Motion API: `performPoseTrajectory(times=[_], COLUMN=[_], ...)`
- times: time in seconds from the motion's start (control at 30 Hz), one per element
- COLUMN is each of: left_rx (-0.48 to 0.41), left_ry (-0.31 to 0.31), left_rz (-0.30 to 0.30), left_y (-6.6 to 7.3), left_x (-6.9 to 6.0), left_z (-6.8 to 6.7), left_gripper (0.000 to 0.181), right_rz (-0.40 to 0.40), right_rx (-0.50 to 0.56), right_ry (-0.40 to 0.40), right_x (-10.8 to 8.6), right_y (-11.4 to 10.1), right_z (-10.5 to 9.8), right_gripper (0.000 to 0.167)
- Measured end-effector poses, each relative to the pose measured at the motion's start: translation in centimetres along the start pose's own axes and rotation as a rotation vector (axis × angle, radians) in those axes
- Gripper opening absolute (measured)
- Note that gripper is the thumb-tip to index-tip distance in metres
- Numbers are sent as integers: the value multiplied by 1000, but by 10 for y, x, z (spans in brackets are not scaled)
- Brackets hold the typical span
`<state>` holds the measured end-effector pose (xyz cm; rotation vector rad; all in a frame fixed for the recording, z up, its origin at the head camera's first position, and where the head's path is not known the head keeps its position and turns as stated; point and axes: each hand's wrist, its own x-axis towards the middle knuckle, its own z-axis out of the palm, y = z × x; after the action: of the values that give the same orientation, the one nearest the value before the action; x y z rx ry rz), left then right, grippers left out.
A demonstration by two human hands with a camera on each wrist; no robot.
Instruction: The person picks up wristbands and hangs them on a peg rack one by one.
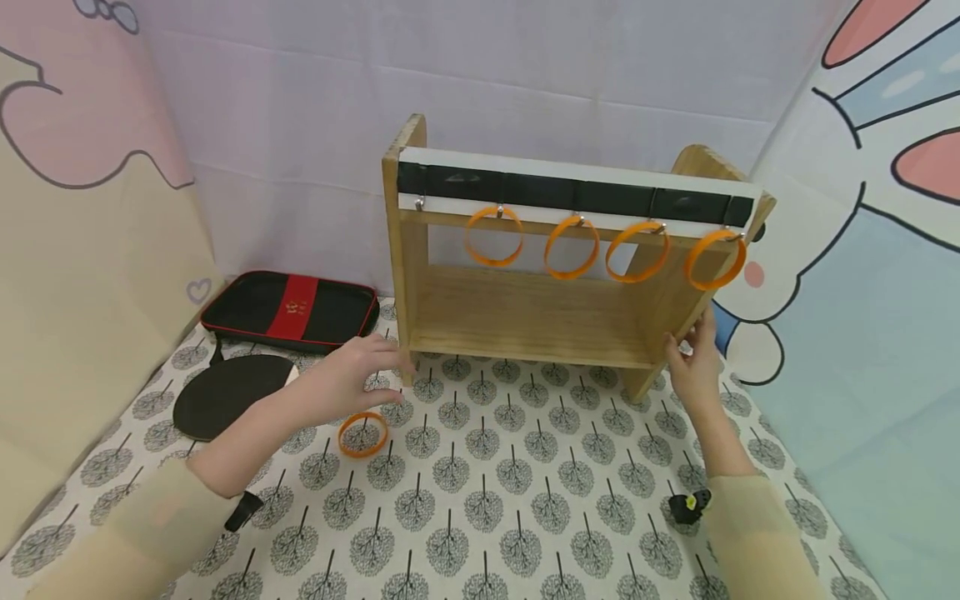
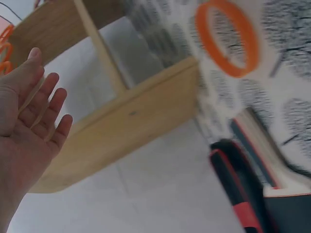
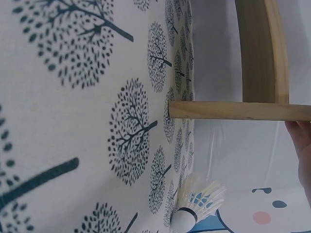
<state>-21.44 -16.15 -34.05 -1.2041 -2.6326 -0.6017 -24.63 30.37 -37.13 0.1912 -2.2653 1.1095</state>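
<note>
A wooden rack [image 1: 525, 329] stands toward the back, with a black-and-white hook strip [image 1: 540, 190] along its top front. Several orange rings [image 1: 570, 247] hang from its metal hooks; the leftmost hook bears none. Beside the rack's left panel [image 2: 121, 128], my left hand [image 1: 348, 375] hovers with fingers spread and holds nothing. Another orange ring [image 1: 363, 435] lies on the tablecloth below that hand. My right hand [image 1: 696, 367] touches the outer side of the right panel [image 3: 233, 110] low down; in the right wrist view only part of this hand [image 3: 302, 145] shows.
A black case [image 1: 258, 308] with a red band lies at the back left. In front of it lies a black table tennis bat [image 1: 228, 398]. A shuttlecock [image 3: 194, 206] rests beyond the rack's right panel. Printed cloth walls [image 1: 885, 292] border the table.
</note>
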Motion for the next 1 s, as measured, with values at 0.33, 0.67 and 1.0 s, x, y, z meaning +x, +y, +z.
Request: performPoseTrajectory(times=[0.33,0.67,1.0], left_rx=[-36,-135,-196], left_ry=[-143,-231,-289], left_rz=[-56,-98,-139], left_y=[-50,-80,-96], left_x=[-36,-39,-33], left_z=[47,62,73], left_gripper=[30,23,9], right_rz=[8,17,-19], right_rx=[6,3,19], right_ry=[7,7,-7], right_x=[-1,-2,-1], right_y=[-2,0,-1], right_z=[1,0,0], right_gripper=[69,69,71])
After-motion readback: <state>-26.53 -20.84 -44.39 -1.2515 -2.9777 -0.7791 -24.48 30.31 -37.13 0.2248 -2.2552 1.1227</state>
